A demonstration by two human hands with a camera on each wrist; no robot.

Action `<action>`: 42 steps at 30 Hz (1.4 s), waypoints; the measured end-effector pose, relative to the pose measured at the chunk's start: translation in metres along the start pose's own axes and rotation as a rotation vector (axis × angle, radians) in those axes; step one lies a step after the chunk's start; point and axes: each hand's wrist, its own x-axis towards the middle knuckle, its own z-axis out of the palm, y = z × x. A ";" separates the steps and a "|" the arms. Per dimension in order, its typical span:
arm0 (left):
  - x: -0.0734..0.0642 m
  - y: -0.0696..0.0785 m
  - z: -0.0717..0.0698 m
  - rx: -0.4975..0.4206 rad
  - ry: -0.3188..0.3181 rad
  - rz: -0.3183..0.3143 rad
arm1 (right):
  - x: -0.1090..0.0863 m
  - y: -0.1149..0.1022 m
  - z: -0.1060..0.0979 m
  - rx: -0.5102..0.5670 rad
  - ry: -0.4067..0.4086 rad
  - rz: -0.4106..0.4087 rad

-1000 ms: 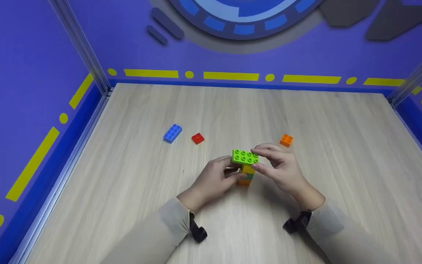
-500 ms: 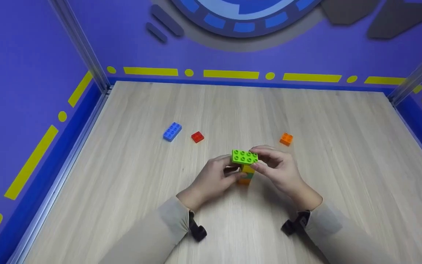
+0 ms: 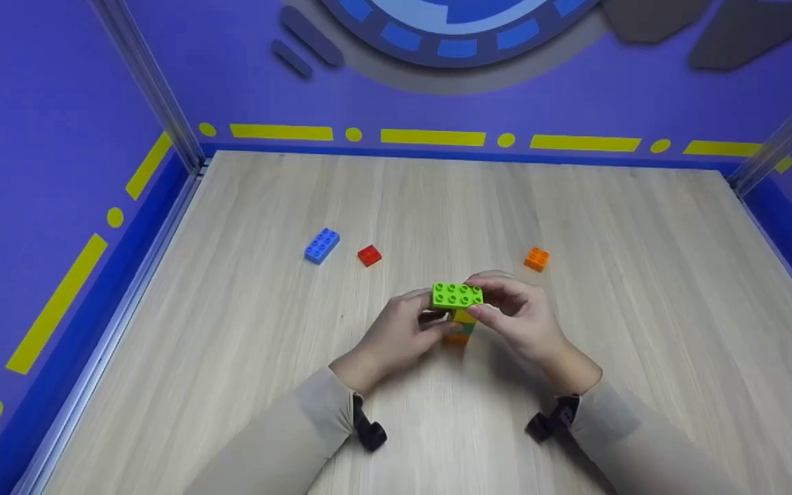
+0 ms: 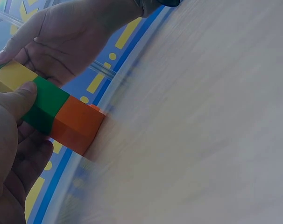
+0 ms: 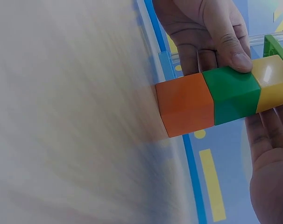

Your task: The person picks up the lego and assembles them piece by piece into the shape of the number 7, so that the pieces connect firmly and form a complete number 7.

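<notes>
A small tower of toy building bricks stands on the table: an orange brick [image 5: 186, 106] at the bottom, a dark green brick [image 5: 232, 93] above it, then a yellow brick [image 5: 270, 83]. My left hand [image 3: 394, 337] grips the tower from the left, its thumb across the green and yellow bricks. On top lies a light green eight-stud brick [image 3: 456, 295], longer than the tower and overhanging it to the left in the head view. The right hand [image 3: 525, 315] pinches this brick's right end between thumb and fingers. Its seam with the yellow brick is hidden in the head view.
Beyond the hands, a blue brick [image 3: 322, 246] and a flat red brick [image 3: 369, 256] lie to the left. Farther right sits a small orange four-stud brick [image 3: 536, 259]. Blue panels [image 3: 437, 103] border the wooden table [image 3: 231, 289] at the back and sides.
The light green brick has shifted slightly toward me and lies squarer, with the right hand following it a little to the left. My left hand keeps its grip. The head view has tilted slightly.
</notes>
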 end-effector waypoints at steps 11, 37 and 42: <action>0.002 0.003 -0.002 0.002 0.006 0.010 | 0.005 -0.004 -0.002 -0.030 -0.016 -0.009; 0.033 -0.026 -0.083 0.336 0.261 -0.388 | 0.002 0.001 0.002 -0.006 0.011 0.035; 0.039 -0.035 -0.090 0.399 0.323 -0.458 | 0.002 0.001 0.003 -0.008 0.009 0.025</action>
